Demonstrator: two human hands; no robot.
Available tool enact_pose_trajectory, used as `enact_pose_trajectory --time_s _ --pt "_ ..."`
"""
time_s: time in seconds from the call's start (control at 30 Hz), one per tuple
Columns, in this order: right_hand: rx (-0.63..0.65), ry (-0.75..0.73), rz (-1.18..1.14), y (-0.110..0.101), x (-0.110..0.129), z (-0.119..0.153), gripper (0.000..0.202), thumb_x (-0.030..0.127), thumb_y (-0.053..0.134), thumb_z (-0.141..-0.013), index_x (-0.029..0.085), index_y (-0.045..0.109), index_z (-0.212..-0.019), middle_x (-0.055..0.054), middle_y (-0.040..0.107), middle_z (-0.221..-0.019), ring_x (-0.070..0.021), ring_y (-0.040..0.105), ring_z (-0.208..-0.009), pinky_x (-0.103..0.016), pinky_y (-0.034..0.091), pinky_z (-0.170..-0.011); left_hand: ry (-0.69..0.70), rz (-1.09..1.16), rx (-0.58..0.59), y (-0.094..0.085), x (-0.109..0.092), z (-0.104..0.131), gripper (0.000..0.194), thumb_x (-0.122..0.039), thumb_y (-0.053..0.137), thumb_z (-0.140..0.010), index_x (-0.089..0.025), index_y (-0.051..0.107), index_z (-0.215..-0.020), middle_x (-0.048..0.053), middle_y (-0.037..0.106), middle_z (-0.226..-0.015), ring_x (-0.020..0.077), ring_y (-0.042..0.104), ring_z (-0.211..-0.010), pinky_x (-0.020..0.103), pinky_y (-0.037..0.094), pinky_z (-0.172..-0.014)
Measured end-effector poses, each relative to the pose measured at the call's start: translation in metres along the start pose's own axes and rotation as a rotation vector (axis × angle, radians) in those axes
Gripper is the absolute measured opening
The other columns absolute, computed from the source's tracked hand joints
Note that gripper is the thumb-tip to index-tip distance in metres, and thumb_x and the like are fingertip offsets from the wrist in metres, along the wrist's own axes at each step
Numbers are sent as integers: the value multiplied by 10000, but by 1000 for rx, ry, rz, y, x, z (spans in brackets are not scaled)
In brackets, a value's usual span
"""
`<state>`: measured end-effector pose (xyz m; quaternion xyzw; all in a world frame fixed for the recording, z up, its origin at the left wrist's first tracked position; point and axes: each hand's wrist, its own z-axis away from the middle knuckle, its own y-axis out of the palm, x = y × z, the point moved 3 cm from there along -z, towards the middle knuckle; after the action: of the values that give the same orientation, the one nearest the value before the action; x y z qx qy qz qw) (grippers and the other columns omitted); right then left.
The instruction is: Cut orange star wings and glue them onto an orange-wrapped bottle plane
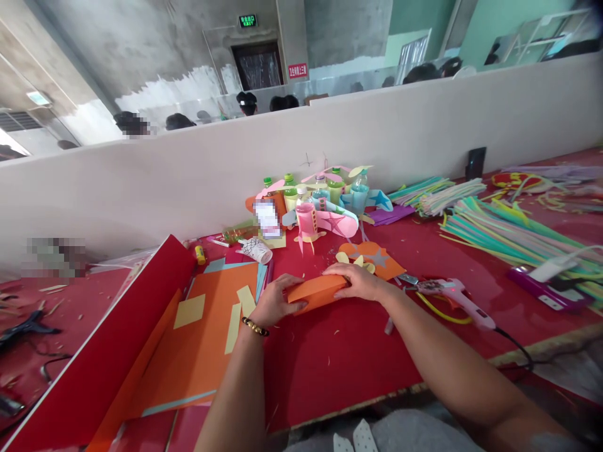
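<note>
A pale partition (pixel 198 182) ran from nine o'clock over to past two, behind the red tabletop (pixel 306 389) at six. Beyond it, at eleven, rose a grey wall (pixel 188 37) patched white low down. A dark doorway (pixel 258 68), a lit green exit sign (pixel 247 21) and a red sign (pixel 298 70) sat near twelve, a green wall (pixel 419 19) at one.

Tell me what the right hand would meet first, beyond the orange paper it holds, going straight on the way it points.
The right hand would probably meet the left hand across the orange paper; exact depth is unclear.
</note>
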<state>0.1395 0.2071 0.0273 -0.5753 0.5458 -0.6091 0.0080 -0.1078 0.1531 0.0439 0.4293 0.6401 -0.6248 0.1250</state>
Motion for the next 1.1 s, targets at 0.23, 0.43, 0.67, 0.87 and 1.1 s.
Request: enact_pose_trajectory --time_s 0.23,0.43,0.67,0.87,1.1 --pt "11 84 -42 -1 -9 2 619 429 752 -747 271 579 -1321 -97 574 -1337 -272 566 -1174 -422 425 -1023 33 -37 20 -1 -6 2 480 -420 727 -755 -239 626 -1189 84 621 -1196 239 606 -1088 380 481 -977" --pt "18 83 -42 -2 -5 1 612 430 730 -771 272 565 -1339 -100 568 -1346 -268 564 -1184 -411 430 -1020 29 -119 20 1 -9 2 657 -376 834 -613 -222 588 -1203 91 598 -1223 275 602 -1091 425 499 -954" --pt "15 37 -21 -2 1 1 493 442 671 -827 275 614 -1287 -92 581 -1339 -263 541 -1224 -435 390 -1066 4 -67 16 -1 -6 4 591 -351 777 -684 -215 610 -1234 83 647 -1207 263 629 -1080 381 508 -952" --pt "14 1 59 -1 15 3 724 419 814 -668 260 572 -1331 -118 542 -1374 -297 502 -1265 -466 371 -1089 -45 -18 24 0 0 3 582 -330 755 -694 -221 623 -1250 78 662 -1196 265 649 -1054 362 522 -927" --pt "-53 -8 96 3 13 2 642 293 789 -670 244 607 -1284 -109 611 -1283 -281 575 -1176 -431 425 -1037 -120 45 -50 -4 3 3 516 -409 774 -675 -229 689 -1151 70 705 -1123 284 661 -1036 379 522 -927"
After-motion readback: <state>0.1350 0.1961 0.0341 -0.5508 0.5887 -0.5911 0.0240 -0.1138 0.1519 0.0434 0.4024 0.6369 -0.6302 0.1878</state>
